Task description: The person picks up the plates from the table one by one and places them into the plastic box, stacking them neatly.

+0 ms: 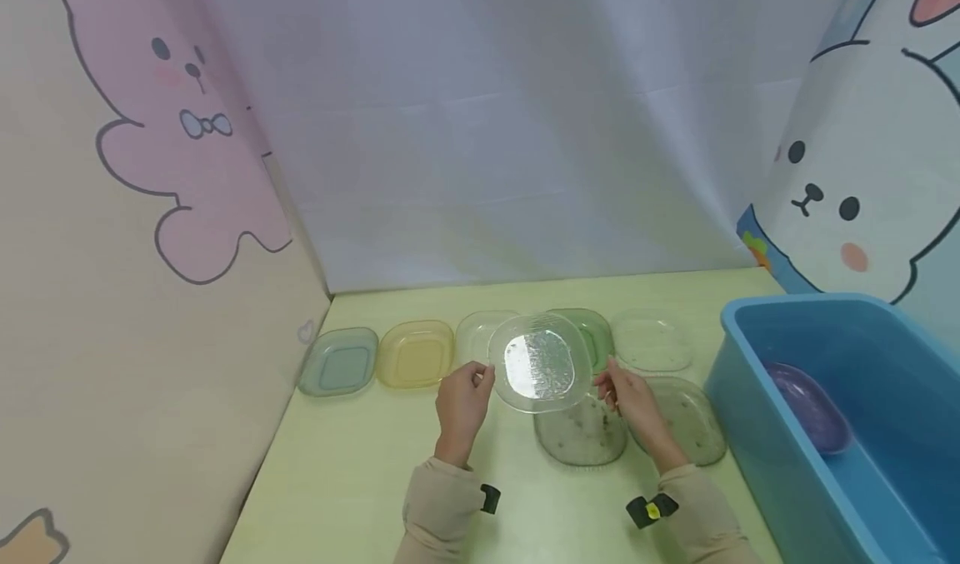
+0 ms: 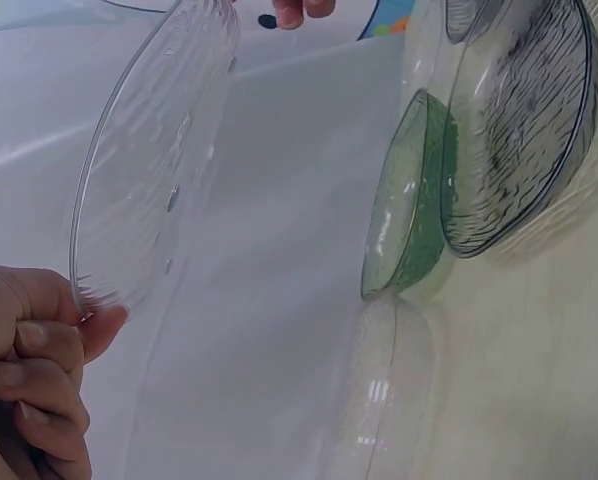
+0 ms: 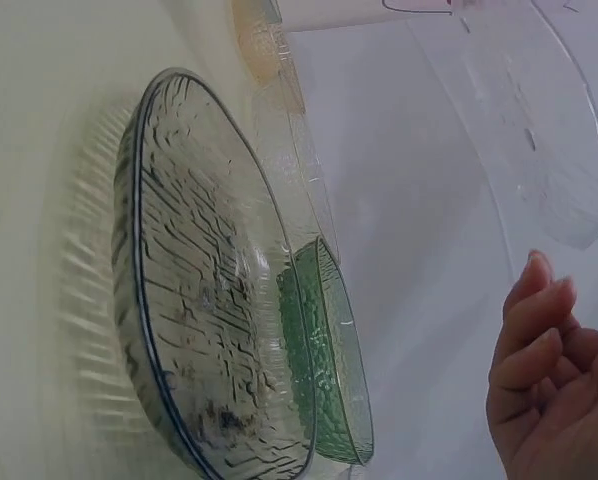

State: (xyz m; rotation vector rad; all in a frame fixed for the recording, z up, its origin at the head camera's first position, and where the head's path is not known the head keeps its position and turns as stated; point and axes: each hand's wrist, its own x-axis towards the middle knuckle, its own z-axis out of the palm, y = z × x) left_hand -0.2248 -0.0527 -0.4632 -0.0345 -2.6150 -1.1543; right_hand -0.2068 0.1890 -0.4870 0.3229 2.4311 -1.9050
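A clear plate (image 1: 540,362) is held up above the table, its left edge pinched between the thumb and fingers of my left hand (image 1: 462,406). The left wrist view shows the pinch of the left hand (image 2: 34,370) at the rim of the plate (image 2: 139,190). My right hand (image 1: 636,401) is beside the plate's right edge, fingers loosely bent. In the right wrist view a small gap separates the right hand (image 3: 554,385) from the plate (image 3: 549,140). Below lies a smoky plate (image 1: 581,439) with dark spots, and behind is a green plate (image 1: 596,335).
Along the back stand a blue-green plate (image 1: 338,362), a yellow plate (image 1: 416,355) and clear plates (image 1: 474,333) (image 1: 651,341). Another smoky plate (image 1: 686,422) lies beside the blue bin (image 1: 787,456) at right, which holds a purple dish (image 1: 810,410).
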